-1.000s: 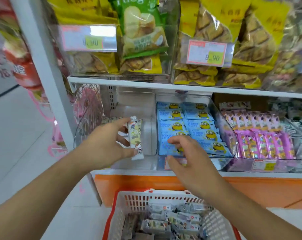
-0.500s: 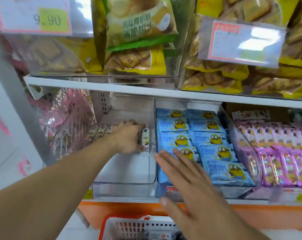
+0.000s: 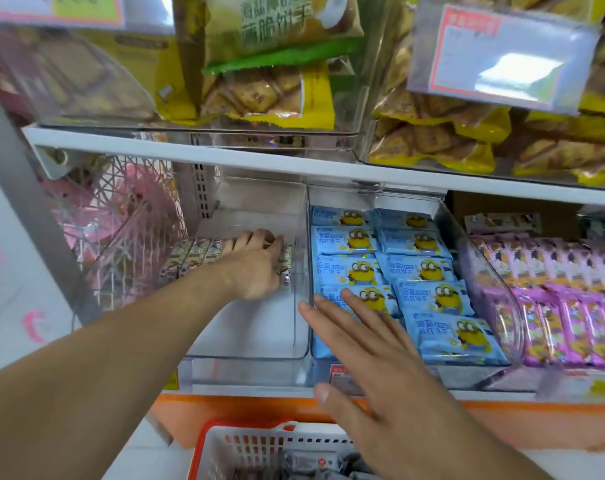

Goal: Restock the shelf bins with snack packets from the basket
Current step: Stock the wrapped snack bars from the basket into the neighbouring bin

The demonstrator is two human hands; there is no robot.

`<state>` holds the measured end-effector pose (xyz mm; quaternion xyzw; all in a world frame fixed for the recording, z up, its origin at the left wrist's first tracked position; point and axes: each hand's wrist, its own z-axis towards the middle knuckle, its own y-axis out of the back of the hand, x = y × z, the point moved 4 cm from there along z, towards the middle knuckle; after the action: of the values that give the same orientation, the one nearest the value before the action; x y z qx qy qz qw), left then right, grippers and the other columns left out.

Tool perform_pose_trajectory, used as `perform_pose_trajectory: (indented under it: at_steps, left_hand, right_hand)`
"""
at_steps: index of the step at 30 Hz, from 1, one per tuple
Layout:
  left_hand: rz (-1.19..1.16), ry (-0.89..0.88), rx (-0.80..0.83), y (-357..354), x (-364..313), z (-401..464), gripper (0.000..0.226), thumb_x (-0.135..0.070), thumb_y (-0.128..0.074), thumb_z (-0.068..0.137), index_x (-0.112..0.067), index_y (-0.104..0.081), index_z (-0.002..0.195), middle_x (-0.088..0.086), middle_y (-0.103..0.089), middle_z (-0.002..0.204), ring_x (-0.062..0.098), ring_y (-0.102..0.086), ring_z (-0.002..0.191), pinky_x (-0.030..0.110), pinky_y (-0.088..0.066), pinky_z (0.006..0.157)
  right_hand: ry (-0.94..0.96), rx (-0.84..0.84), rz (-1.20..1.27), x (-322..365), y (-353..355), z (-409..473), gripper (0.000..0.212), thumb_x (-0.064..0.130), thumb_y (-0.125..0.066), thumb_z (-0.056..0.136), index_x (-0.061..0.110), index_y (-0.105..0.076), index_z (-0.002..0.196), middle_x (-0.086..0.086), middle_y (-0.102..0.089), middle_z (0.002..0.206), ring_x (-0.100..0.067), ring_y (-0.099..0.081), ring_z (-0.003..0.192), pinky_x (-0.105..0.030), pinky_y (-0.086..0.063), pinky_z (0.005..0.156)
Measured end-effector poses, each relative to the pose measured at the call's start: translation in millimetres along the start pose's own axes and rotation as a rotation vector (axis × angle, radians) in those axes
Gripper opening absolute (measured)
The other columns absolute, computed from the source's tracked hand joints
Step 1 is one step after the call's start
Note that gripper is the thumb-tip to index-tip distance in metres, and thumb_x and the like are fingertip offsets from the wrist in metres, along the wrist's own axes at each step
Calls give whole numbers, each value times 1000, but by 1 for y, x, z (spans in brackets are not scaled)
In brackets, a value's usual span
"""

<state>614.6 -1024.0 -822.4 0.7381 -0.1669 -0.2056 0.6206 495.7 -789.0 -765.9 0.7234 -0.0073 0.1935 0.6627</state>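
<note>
My left hand [image 3: 256, 263] reaches deep into the clear left bin [image 3: 245, 358] on the lower shelf and holds a small cream snack packet [image 3: 286, 263] upright against the bin's right wall, at the end of a row of like packets [image 3: 193, 254]. My right hand [image 3: 370, 368] hovers flat with fingers spread in front of the neighbouring bin, its fingertips over the blue cartoon packets [image 3: 415, 271]. The red and white basket [image 3: 245, 445] sits below, with grey packets [image 3: 311, 462] inside.
Pink packets [image 3: 564, 299] fill the bin on the right. The shelf above [image 3: 224, 157] carries clear bins of yellow and green biscuit bags [image 3: 269, 64] with price tags. A pink wire rack [image 3: 114, 230] stands left of the shelf upright.
My left hand carried the packet from the bin's front to the back row. My right hand opened out flat. The view moved closer to the shelf.
</note>
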Motion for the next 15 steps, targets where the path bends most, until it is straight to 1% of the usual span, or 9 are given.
perform_pose_trajectory:
  at_steps: [4,7,8,9,10,11,12,14,15]
  left_hand:
    - [-188,-5,-25,15,-2,-25,61,-26,-54,96,-31,-35,153,1,-25,160,31,-20,145,45,-18,116]
    - [-295,-37,-148,30,-6,-59,51,-22,-56,98,-26,-48,148,7,-41,151,33,-32,139,38,-25,114]
    - [-304,-54,-212,33,-8,-74,47,-24,-57,98,-25,-52,145,9,-47,145,34,-38,135,36,-29,112]
    - [-321,-76,-283,36,-10,-92,43,-24,-60,98,-23,-57,140,9,-54,139,33,-44,131,35,-32,109]
    - [-357,-102,-355,38,-14,-111,37,-23,-62,97,-21,-62,134,7,-59,130,31,-50,125,34,-36,105]
    - [-426,-123,-405,37,-18,-132,30,-19,-63,96,-18,-66,126,4,-63,120,26,-55,116,34,-40,100]
    - [-523,-131,-430,35,-23,-154,23,-15,-63,96,-17,-68,119,1,-64,110,22,-59,106,33,-44,92]
    - [-707,-101,-410,23,-33,-193,16,-11,-60,97,-16,-68,110,-3,-63,94,19,-62,88,30,-48,76]
    - [-734,-77,-375,13,-37,-209,14,-10,-60,97,-17,-67,107,-3,-64,91,19,-62,83,27,-48,70]
  right_hand:
    - [-2,-35,65,-1,-1,-3,73,54,-41,105,64,13,153,46,19,158,11,33,145,-30,10,124]
    - [-9,-82,93,1,0,-12,71,53,-42,106,57,5,159,40,8,165,8,26,150,-35,7,128]
    - [-1,-131,108,2,1,-17,70,52,-43,105,53,-2,162,35,1,167,6,20,153,-34,4,128]
    - [7,-195,133,4,2,-24,68,50,-45,103,48,-13,163,29,-12,168,2,9,156,-31,-1,128]
    - [9,-262,156,5,4,-31,65,45,-48,101,39,-27,162,20,-28,165,-5,-7,157,-29,-8,127]
    - [12,-322,163,4,2,-40,59,40,-52,100,29,-41,157,11,-43,155,-13,-24,151,-30,-18,124]
    - [18,-367,148,3,-3,-49,52,34,-54,98,21,-51,148,3,-53,143,-19,-38,141,-32,-28,119]
    - [12,-372,119,0,-22,-65,37,27,-56,97,15,-61,132,-1,-60,124,-21,-51,121,-33,-41,104]
    - [2,-323,130,-3,-37,-72,32,23,-56,96,16,-62,127,0,-60,119,-20,-54,114,-33,-44,97]
